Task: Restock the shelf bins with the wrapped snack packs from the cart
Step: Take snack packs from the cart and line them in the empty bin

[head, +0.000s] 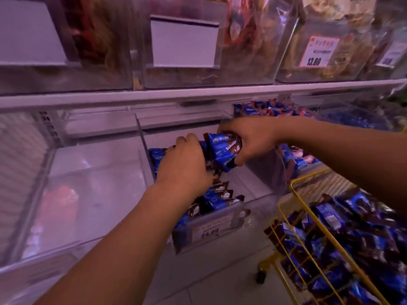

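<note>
Blue wrapped snack packs [222, 150] sit between both hands above the clear bin [253, 179]; the right hand [248, 142] grasps them, the left hand [187, 164] presses alongside, long axis tilted down-right.

Clear bins [246, 190] of blue snack packs [218, 199] on a white shelf [154, 96]; yellow cart [308, 208] on the floor [220, 271].

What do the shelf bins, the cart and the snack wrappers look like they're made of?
The shelf bin looks like clear rigid plastic: you see through its walls, and its edges catch light. The cart seems to be wire, probably metal, coated glossy yellow. The snack packs look wrapped in shiny blue and brown film, likely plastic, crinkled at the ends.
</note>
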Motion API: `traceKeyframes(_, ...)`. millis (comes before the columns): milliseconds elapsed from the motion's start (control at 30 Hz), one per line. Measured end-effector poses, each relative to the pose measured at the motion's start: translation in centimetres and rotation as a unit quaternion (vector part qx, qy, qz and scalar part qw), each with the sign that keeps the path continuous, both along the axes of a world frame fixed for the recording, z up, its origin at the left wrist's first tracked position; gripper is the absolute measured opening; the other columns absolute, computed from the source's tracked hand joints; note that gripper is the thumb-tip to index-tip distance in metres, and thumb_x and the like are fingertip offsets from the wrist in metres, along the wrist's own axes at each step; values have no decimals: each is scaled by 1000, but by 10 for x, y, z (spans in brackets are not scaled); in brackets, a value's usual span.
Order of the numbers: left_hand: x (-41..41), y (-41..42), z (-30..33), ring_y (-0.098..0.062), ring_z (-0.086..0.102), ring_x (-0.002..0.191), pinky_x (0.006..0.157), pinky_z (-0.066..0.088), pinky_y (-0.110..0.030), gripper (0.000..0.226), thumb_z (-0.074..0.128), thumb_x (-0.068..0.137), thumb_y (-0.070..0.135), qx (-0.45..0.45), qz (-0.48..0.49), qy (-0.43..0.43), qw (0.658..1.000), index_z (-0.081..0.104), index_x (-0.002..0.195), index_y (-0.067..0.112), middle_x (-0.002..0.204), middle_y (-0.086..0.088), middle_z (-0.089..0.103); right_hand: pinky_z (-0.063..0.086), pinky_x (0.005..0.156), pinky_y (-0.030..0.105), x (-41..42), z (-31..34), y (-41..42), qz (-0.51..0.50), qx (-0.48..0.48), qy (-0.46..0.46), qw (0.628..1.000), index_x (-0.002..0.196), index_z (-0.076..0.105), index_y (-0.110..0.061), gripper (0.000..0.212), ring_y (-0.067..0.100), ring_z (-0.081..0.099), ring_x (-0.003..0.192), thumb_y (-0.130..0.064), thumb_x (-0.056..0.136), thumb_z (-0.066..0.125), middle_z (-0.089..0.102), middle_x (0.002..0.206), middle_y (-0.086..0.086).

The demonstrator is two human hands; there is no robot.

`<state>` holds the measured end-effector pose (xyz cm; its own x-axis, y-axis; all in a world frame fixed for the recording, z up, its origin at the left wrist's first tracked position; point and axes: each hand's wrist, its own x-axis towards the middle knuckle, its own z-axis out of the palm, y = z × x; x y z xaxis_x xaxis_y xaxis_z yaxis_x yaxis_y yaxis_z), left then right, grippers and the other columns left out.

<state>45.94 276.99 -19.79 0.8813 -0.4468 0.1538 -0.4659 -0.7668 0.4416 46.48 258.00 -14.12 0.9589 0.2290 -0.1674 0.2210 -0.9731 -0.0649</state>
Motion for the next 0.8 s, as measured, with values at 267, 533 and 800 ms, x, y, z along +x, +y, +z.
traceKeyframes(267, 4, -3, -19, -34, 33, 136, 110, 37, -51, 68, 51, 99, 40, 273, -57, 125, 952, 20, 154, 16, 154, -10, 28, 50, 97, 41, 59, -44, 20, -55, -247, 114, 961, 138, 41, -17, 82, 24, 57, 109, -45, 73, 81, 57, 126, 7)
traceKeyframes(533, 5, -7, -21, -37, 35, 136, 109, 38, -53, 69, 51, 99, 38, 299, -60, 132, 943, 17, 155, 19, 155, -10, 25, 36, 112, 48, 65, -68, 14, -26, -342, 113, 932, 155, 22, -16, 93, 31, 32, 139, -59, 85, 65, 24, 157, 12)
traceKeyframes(800, 8, -10, -23, -36, 34, 138, 110, 37, -53, 72, 54, 97, 40, 313, -47, 131, 939, 15, 156, 22, 158, -9, 22, 44, 101, 44, 52, -62, 8, 111, -367, -38, 923, 155, 22, -24, 93, 30, 33, 138, -62, 82, 65, 27, 156, 8)
